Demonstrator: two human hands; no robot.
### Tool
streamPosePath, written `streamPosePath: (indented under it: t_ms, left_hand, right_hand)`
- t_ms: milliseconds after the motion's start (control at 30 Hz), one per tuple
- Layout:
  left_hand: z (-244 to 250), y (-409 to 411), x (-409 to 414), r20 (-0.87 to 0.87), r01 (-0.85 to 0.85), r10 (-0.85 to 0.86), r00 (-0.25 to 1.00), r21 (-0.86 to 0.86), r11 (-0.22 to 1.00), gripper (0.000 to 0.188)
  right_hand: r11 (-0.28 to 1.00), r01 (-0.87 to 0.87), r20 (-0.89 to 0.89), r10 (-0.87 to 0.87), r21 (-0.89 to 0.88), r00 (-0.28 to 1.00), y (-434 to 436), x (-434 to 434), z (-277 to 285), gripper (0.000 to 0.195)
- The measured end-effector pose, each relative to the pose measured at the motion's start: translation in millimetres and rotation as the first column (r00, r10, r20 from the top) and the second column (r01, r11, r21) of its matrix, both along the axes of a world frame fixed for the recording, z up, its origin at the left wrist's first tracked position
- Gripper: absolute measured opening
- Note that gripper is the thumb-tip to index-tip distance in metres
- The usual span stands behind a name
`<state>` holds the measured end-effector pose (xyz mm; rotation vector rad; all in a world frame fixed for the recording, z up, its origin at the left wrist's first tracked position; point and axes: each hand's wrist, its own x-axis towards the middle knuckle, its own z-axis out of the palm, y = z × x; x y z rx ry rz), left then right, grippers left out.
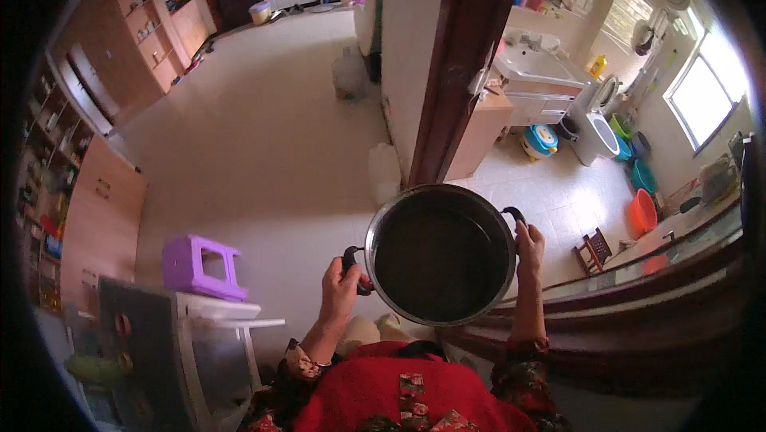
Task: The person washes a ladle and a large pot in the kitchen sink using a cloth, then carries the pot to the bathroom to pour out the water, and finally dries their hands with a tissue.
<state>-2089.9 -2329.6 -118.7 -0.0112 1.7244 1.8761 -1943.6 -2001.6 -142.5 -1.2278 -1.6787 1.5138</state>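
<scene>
A round metal pot (440,255) with two black side handles is held out in front of my body, above the floor. Dark liquid appears to fill much of it; its inside is too dim to tell more. My left hand (340,288) grips the left handle (351,261). On the other side, the right handle (513,213) is in the grasp of my right hand (529,248). The pot's far rim overlaps the foot of a dark wooden door frame (461,61).
A purple plastic stool (200,267) and a white chair (221,324) stand at left. Right of the door frame is a bathroom with a sink (538,64), a toilet (598,133), an orange basin (643,212) and a small brown chair (593,251). A plastic bag (350,76) lies by the wall.
</scene>
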Motion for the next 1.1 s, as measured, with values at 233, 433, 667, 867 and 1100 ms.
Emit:
streamPosePath:
  t_ms: [233, 433, 667, 867, 1100]
  left_hand:
    - [-30, 140, -96, -0.052, 0.225, -0.225, 0.973, -0.006, 0.974, 0.014]
    - [-33, 274, -140, -0.013, 0.517, -0.517, 0.856, 0.059, 0.854, 0.009]
    - [-34, 415, -153, -0.044, 0.673, -0.674, 0.737, 0.132, 0.728, 0.007]
    - [-45, 564, -109, 0.092, 0.781, -0.808, 0.582, 0.212, 0.587, 0.011]
    - [-73, 730, -53, 0.005, 0.854, -0.861, 0.509, 0.117, 0.506, 0.011]
  right_hand:
    - [0.967, 0.249, -0.05, -0.247, 0.056, 0.968, 104, -9, -10, 0.026]
    - [0.864, 0.478, 0.038, -0.489, 0.157, 0.872, 173, 14, 7, 0.026]
    - [0.743, 0.642, 0.018, -0.656, 0.192, 0.754, 238, 44, 24, 0.024]
    - [0.657, 0.707, 0.041, -0.739, 0.262, 0.672, 347, 106, 12, 0.025]
    - [0.588, 0.753, 0.155, -0.808, 0.297, 0.569, 484, 169, -14, 0.028]
